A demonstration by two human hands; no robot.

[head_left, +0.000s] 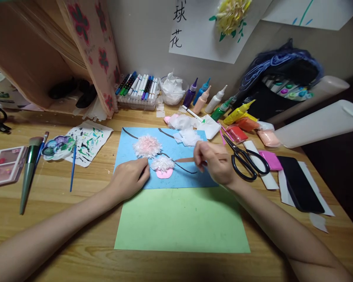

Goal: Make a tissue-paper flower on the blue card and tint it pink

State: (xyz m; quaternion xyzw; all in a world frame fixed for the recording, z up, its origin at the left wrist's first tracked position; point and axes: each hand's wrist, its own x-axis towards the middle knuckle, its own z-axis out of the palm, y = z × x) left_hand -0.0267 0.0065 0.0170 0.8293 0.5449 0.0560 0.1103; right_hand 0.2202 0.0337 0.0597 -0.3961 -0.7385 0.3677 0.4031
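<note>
On the blue paper (132, 164), a white tissue-paper flower (162, 163) sits on a pink paper disc (164, 173). Up and to its left is a fluffy pink paper flower (147, 146). My left hand (132, 174) rests on the paper with its fingers curled, close to the white flower's left side; whatever its fingertips hold, if anything, is hidden. A thin brown pointed stick (184, 159) is gripped in my right hand (213, 160), its tip at the flower's right edge. White tissue squares (188, 136) lie at the paper's upper right, and dark curved lines mark the blue sheet.
Green paper (182, 221) lies nearest me. Black-handled scissors (247, 158) and a phone (301, 184) are on the right. Behind stand markers (139, 88), a tissue bowl (173, 90) and paint bottles (202, 100). Brushes (31, 176) and a paint-stained cloth (91, 143) lie left.
</note>
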